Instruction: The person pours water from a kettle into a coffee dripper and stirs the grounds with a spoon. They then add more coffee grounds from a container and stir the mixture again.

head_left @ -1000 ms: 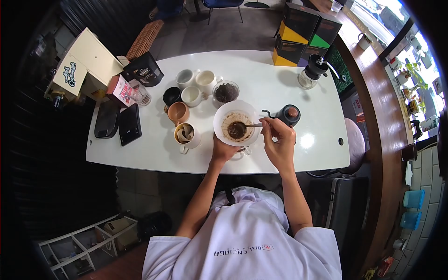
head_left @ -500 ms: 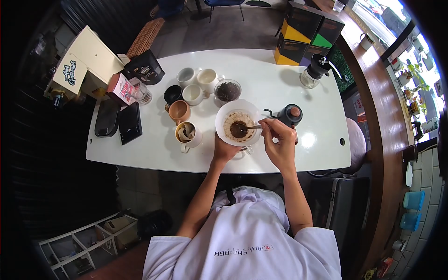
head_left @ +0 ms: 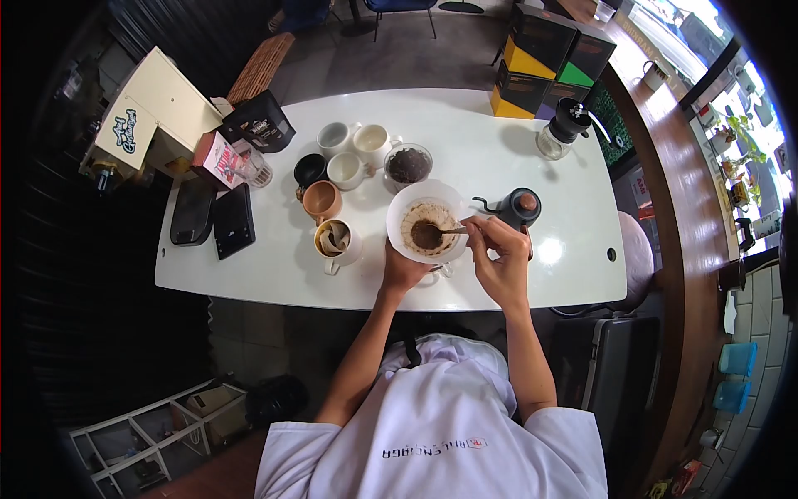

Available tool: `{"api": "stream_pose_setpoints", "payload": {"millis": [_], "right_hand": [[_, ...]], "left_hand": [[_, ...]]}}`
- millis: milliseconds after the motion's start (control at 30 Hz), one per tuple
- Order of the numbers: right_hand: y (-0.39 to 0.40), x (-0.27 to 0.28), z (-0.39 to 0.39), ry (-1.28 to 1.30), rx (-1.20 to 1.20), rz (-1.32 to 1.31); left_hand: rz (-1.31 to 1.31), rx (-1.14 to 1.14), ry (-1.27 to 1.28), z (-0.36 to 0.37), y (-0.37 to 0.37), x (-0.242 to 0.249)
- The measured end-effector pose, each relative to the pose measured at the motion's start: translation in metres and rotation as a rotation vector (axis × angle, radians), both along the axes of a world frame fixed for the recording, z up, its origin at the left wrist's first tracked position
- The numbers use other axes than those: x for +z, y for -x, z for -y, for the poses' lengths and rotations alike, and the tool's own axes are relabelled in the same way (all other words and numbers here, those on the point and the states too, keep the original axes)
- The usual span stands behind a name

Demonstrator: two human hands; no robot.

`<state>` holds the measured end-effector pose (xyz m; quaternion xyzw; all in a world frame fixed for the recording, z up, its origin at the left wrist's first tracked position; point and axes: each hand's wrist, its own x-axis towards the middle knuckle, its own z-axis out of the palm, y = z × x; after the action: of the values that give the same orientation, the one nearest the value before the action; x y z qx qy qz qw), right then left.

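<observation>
Seen from above, a person in a white T-shirt (head_left: 432,432) sits at the near edge of a white table (head_left: 465,150). The left hand (head_left: 404,270) cups the near side of a white pour-over dripper (head_left: 427,221), fingers curled against its underside; the dripper sits close to the table's near edge, roughly mid-width, over a glass vessel only partly visible below it. Inside the dripper, a stained paper filter with wet dark coffee grounds (head_left: 426,236) at the centre. The right hand (head_left: 497,254) pinches the handle of a small spoon (head_left: 445,231) between thumb and fingertips, the remaining fingers folded in; the spoon's bowl lies in the grounds. Just behind the right hand stands a black gooseneck kettle (head_left: 520,208), spout pointing toward the dripper. Left of the dripper, a white mug (head_left: 335,241) holding folded filter paper, then a tan cup (head_left: 321,200), a black cup (head_left: 309,170), and three white cups (head_left: 345,170) clustered behind. A glass bowl of dark grounds (head_left: 407,166) sits just beyond the dripper. Farther left, a black scale (head_left: 232,220) and a black tray (head_left: 191,213) lie side by side. A hand grinder (head_left: 564,129) stands at the far right of the table, near stacked coloured boxes (head_left: 549,58).
</observation>
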<state>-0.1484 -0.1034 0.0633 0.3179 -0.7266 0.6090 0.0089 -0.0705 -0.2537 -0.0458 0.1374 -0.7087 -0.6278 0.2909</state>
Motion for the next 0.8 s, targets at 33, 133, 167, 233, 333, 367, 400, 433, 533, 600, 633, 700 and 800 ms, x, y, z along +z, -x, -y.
{"api": "stream_pose_setpoints", "payload": {"millis": [33, 133, 167, 233, 333, 367, 400, 433, 533, 600, 633, 700, 800], "right_hand": [[0.0, 0.0, 0.0, 0.005, -0.003, 0.008], [-0.002, 0.003, 0.002, 0.015, -0.06, -0.024], [-0.002, 0.004, 0.002, 0.015, -0.061, -0.024], [-0.001, 0.005, 0.001, -0.017, -0.047, -0.032], [-0.002, 0.006, 0.0, -0.018, -0.017, -0.049], [-0.003, 0.005, -0.001, -0.018, -0.013, -0.049], [-0.003, 0.004, -0.002, -0.005, -0.013, -0.051], [-0.003, 0.004, -0.003, 0.009, -0.013, -0.053], [-0.003, 0.007, -0.007, -0.036, -0.014, -0.093], [-0.003, 0.008, -0.006, -0.036, -0.019, -0.1], [-0.003, 0.008, -0.005, -0.036, -0.025, -0.107], [-0.003, 0.008, -0.003, -0.04, -0.023, -0.104], [-0.004, 0.011, -0.003, -0.084, -0.007, -0.111]], "left_hand": [[0.004, 0.005, 0.008, 0.0, 0.0, -0.001], [0.025, 0.012, 0.03, 0.001, 0.0, -0.003], [0.025, 0.011, 0.031, 0.001, 0.0, -0.003], [0.059, -0.007, 0.024, 0.001, 0.0, -0.002], [0.008, -0.006, -0.033, 0.0, 0.0, -0.006], [0.009, -0.002, -0.034, 0.0, 0.0, -0.008], [0.016, 0.0, 0.03, 0.001, 0.0, -0.007], [0.024, 0.002, 0.094, 0.001, -0.001, -0.007], [-0.031, -0.007, 0.077, -0.001, 0.001, -0.002], [-0.026, -0.012, 0.068, -0.001, 0.0, 0.002], [-0.02, -0.019, 0.059, -0.001, 0.0, 0.004], [-0.007, -0.02, 0.03, -0.002, 0.0, 0.006], [-0.012, -0.013, 0.008, -0.002, 0.0, 0.006]]}}
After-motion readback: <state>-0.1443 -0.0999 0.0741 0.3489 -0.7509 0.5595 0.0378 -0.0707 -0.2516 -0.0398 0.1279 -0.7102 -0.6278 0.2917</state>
